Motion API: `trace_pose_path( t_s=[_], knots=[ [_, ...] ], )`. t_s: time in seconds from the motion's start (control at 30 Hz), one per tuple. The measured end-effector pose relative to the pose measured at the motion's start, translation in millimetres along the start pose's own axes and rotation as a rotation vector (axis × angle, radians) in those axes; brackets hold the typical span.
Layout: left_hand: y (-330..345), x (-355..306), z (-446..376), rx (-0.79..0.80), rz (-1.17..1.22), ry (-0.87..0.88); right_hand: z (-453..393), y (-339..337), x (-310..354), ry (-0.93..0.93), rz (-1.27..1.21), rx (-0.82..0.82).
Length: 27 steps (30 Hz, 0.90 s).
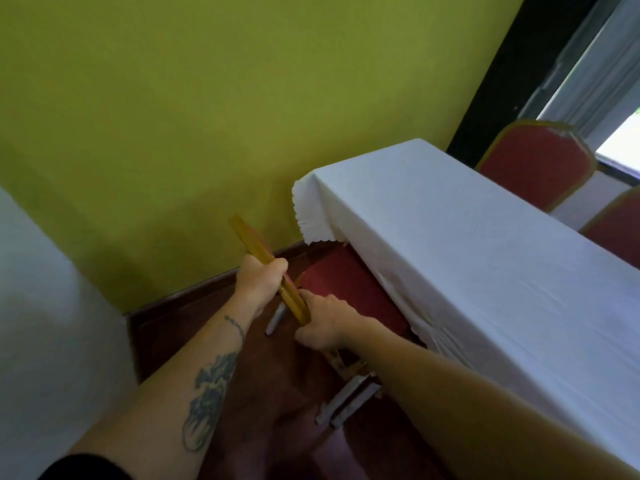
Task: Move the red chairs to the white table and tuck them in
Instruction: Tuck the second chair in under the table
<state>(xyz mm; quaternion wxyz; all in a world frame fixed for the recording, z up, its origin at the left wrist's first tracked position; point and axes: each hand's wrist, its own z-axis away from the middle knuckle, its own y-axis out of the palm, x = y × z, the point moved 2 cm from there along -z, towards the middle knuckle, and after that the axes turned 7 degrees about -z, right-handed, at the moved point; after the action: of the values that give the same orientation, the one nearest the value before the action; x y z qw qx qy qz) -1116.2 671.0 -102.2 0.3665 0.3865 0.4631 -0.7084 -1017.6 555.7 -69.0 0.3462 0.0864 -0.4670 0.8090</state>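
A red chair with a gold frame stands at the near side of the white table; its seat runs partly under the hanging cloth. My left hand grips the gold top rail of the chair's back. My right hand grips the same rail lower down, close to the left hand. Silver chair legs show below my right forearm. Two more red chairs, one at the far right and one cut off by the frame edge, stand at the table's far side.
A green wall with a dark wooden skirting board runs just behind the chair and the table's end. Dark red floor lies under my arms. A window with a dark frame is at the top right. Something pale and blurred fills the left edge.
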Motion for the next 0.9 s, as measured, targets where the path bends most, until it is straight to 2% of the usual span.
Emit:
trace_pose_path(
  t_s=[0.13, 0.4, 0.5, 0.57, 0.63, 0.73, 0.9],
  knots=[
    [23.9, -7.1, -1.1, -0.032, 0.044, -0.024, 5.3, -2.6, -25.2, 0.000, -0.116, -0.062],
    [27.3, -15.9, -4.9, -0.067, 0.071, -0.030, 6.4, -3.1, -36.2, -0.035, -0.148, -0.120],
    [33.3, -15.5, 4.8, -0.101, 0.143, -0.079, 24.9, 2.6, -54.8, 0.025, -0.006, -0.058],
    [45.3, -2.4, 15.9, -0.102, 0.197, -0.110, 41.2, 7.0, -75.3, 0.137, 0.167, 0.015],
    [63.5, 16.7, 22.7, -0.033, 0.287, -0.128, 58.3, 9.5, -94.2, 0.271, 0.298, 0.136],
    [86.1, 37.8, 20.1, -0.012, 0.461, -0.219, 72.2, 11.9, -108.4, 0.364, 0.347, 0.249],
    [82.1, 12.0, 37.4, -0.128, 0.503, -0.238, 61.6, 14.8, -107.6, 0.304, 0.385, 0.173]
  ],
)
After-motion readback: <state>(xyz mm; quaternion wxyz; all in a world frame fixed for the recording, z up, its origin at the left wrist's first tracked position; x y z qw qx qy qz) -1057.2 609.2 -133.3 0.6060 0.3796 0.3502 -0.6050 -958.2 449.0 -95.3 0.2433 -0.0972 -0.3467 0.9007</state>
